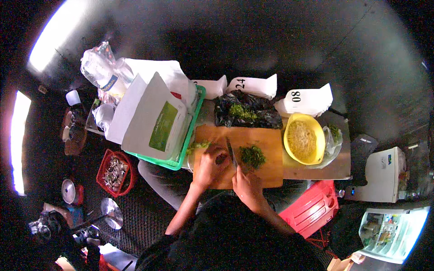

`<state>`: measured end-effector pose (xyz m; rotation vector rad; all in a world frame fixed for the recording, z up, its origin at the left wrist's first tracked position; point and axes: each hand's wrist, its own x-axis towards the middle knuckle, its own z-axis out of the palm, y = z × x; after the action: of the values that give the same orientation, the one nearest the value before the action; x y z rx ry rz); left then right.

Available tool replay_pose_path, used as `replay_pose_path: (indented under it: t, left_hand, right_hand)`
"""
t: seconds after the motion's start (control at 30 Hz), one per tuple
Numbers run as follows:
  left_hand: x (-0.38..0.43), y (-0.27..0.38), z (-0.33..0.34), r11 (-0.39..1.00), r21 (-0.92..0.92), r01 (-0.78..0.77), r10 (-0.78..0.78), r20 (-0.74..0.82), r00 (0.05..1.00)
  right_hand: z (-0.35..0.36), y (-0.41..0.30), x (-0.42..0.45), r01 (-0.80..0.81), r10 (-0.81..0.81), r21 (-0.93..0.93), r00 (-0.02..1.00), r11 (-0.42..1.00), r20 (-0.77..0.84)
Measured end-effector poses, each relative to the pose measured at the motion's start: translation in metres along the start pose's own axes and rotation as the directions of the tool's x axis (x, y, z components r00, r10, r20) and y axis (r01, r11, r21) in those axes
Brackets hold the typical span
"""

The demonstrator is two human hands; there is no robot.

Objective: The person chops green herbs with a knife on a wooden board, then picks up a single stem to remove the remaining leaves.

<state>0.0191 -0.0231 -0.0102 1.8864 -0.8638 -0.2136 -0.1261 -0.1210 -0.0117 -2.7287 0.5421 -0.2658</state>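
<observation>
My right hand (247,184) grips a kitchen knife (231,150) whose blade points away from me over a wooden cutting board (273,176). To the left of the blade, my left hand (209,166) rests on the board with curled fingers around something dark, hard to make out. Chopped green herbs (252,156) lie in a heap right of the knife. Light green stems (199,145) stick out at the board's left edge. Behind the board, a black plastic bag (271,113) holds more greens (242,112).
A yellow bowl (320,135) of cloudy yellowish liquid stands right, beside a clear bag with greens (334,135). A green tray (179,162) with white cartons (135,115) borders the board's left. White numbered containers (305,98) stand behind. A red basket (101,184) of cutlery sits lower left.
</observation>
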Motion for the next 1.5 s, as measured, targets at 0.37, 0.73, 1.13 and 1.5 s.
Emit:
replay_pose_path:
  t: [0.37, 0.73, 1.13, 1.5]
  left_hand:
    - [-0.009, -0.003, -0.001, 0.983, 0.174, -0.066, 0.063, 0.022, 0.998]
    - [-0.009, 0.001, -0.007, 1.0, 0.028, -0.01, 0.01, -0.005, 1.0]
    - [-0.008, 0.016, -0.006, 0.975, 0.219, -0.028, 0.055, -0.119, 0.991]
    - [-0.005, 0.007, -0.004, 0.997, 0.069, 0.02, -0.016, -0.062, 0.998]
  right_hand:
    - [0.007, -0.008, 0.018, 0.029, -0.03, -0.079, 0.999, 0.996, -0.01]
    - [0.008, 0.015, 0.002, 0.208, -0.193, 0.088, 0.969, 0.974, -0.155]
    - [0.003, 0.015, 0.0, -0.001, -0.021, 0.174, 0.992, 0.985, 0.127]
    - [-0.01, 0.004, 0.002, 0.021, -0.035, 0.164, 0.996, 0.986, 0.082]
